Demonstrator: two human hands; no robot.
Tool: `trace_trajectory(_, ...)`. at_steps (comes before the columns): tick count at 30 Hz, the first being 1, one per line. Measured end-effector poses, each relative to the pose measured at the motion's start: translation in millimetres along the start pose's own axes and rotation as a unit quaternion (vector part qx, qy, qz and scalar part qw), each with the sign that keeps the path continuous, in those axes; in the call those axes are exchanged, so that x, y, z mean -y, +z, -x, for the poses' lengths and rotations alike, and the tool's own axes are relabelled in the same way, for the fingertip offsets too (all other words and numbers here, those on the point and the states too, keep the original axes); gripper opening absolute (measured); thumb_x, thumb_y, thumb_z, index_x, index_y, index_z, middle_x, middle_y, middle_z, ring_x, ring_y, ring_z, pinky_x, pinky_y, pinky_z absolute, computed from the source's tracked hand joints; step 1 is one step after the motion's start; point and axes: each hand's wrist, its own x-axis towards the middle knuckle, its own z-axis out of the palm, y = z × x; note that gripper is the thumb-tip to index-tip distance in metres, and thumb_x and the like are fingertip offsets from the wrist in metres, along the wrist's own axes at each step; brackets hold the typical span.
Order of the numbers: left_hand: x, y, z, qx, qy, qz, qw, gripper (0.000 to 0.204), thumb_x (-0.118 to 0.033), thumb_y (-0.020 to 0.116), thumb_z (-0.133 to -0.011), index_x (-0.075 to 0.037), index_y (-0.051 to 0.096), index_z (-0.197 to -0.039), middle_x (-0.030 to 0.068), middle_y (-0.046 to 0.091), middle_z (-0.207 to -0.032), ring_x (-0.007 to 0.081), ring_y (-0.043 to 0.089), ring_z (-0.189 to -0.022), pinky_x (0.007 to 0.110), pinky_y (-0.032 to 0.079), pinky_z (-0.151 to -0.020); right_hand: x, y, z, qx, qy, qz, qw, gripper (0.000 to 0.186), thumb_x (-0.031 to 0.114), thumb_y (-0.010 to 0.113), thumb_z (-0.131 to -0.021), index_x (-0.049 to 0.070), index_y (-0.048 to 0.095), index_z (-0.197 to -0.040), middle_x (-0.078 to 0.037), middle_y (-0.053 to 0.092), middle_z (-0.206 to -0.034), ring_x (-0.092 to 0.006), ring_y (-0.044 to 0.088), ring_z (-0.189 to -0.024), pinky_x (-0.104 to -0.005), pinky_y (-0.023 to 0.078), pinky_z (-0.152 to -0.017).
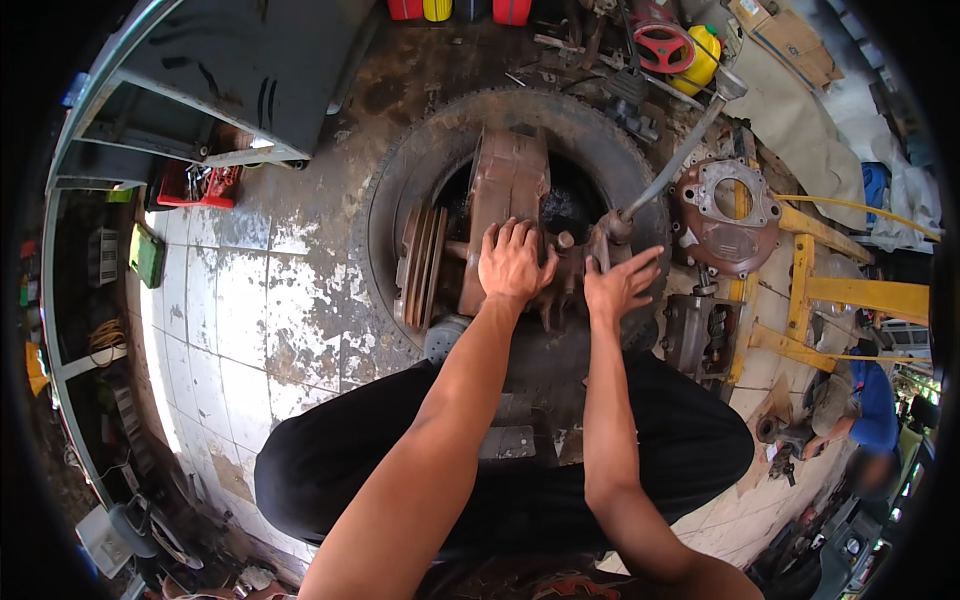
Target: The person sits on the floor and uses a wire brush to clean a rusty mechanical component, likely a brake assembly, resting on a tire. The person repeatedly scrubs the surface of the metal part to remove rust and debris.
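A large tyre [385, 190] lies flat on the floor before me, with a brown metal gearbox-like housing [508, 170] resting on it. My left hand [515, 262] lies on top of that housing, palm down, its fingers stretched forward. To the right, my right hand [620, 285] is spread beside the base of a long grey lever [675, 160]; its fingers are apart and hold nothing, and whether it touches the metal I cannot tell. A grooved pulley [422, 265] sits at the housing's left side.
A round brown metal cover [735, 255] lies right of the tyre, near a yellow frame [865, 297]. A red tray of tools [200, 185] is by the metal bench at left. Another person in blue [875, 405] works at far right. A yellow jug [700, 62] stands behind.
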Motion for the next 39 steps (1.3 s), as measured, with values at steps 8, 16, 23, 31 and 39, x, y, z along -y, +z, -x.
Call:
trace_trajectory(8, 1, 1, 3, -0.008, -0.007, 0.000, 1.000, 0.042, -0.041, 0.061, -0.086, -0.008, 0.071, -0.110, 0.0056, 0.068, -0.122, 0.0226, 0.057, -0.126, 0.045, 0.034, -0.113, 7, 5, -4, 0.025, 0.049, -0.003, 0.998, 0.130, 0.040, 0.083, -0.078, 0.002, -0.013, -0.157, -0.025, 0.017, -0.161, -0.0406, 0.017, -0.151, -0.0670, 0.021, -0.116)
trace_trajectory(16, 1, -1, 2, 0.006, 0.002, 0.006, 1.000, 0.043, -0.043, 0.061, -0.087, -0.007, 0.071, -0.110, 0.0070, 0.066, -0.124, 0.0243, 0.056, -0.126, 0.046, 0.033, -0.113, 10, 0, -3, 0.022, 0.038, 0.002, 0.999, 0.127, 0.037, 0.082, -0.080, 0.001, -0.012, -0.157, -0.028, 0.015, -0.161, -0.0428, 0.015, -0.151, -0.0666, 0.018, -0.117)
trace_trajectory(23, -3, 2, 5, 0.029, 0.003, 0.016, 0.999, 0.045, -0.043, 0.061, -0.087, -0.007, 0.069, -0.113, 0.0072, 0.065, -0.128, 0.0248, 0.053, -0.129, 0.046, 0.033, -0.114, 5, 0, -16, 0.010, 0.002, 0.028, 1.000, 0.128, 0.037, 0.083, -0.078, 0.002, -0.012, -0.157, -0.029, 0.016, -0.160, -0.0438, 0.013, -0.151, -0.0695, 0.016, -0.116)
trace_trajectory(31, -1, -1, 4, 0.044, 0.001, 0.016, 0.999, 0.048, -0.044, 0.060, -0.088, -0.006, 0.068, -0.116, 0.0074, 0.064, -0.130, 0.0254, 0.052, -0.131, 0.046, 0.032, -0.115, 5, -2, -13, 0.007, -0.012, 0.030, 0.999, 0.129, 0.037, 0.083, -0.078, 0.004, -0.014, -0.157, -0.029, 0.015, -0.160, -0.0442, 0.013, -0.151, -0.0722, 0.015, -0.114)
trace_trajectory(39, -6, 5, 6, 0.030, 0.004, 0.004, 1.000, 0.044, -0.042, 0.061, -0.087, -0.009, 0.070, -0.115, 0.0053, 0.065, -0.128, 0.0230, 0.054, -0.129, 0.044, 0.033, -0.114, 18, 0, -33, 0.029, -0.003, 0.024, 0.999, 0.126, 0.037, 0.082, -0.080, 0.005, -0.011, -0.158, -0.025, 0.017, -0.160, -0.0421, 0.014, -0.151, -0.0713, 0.017, -0.115)
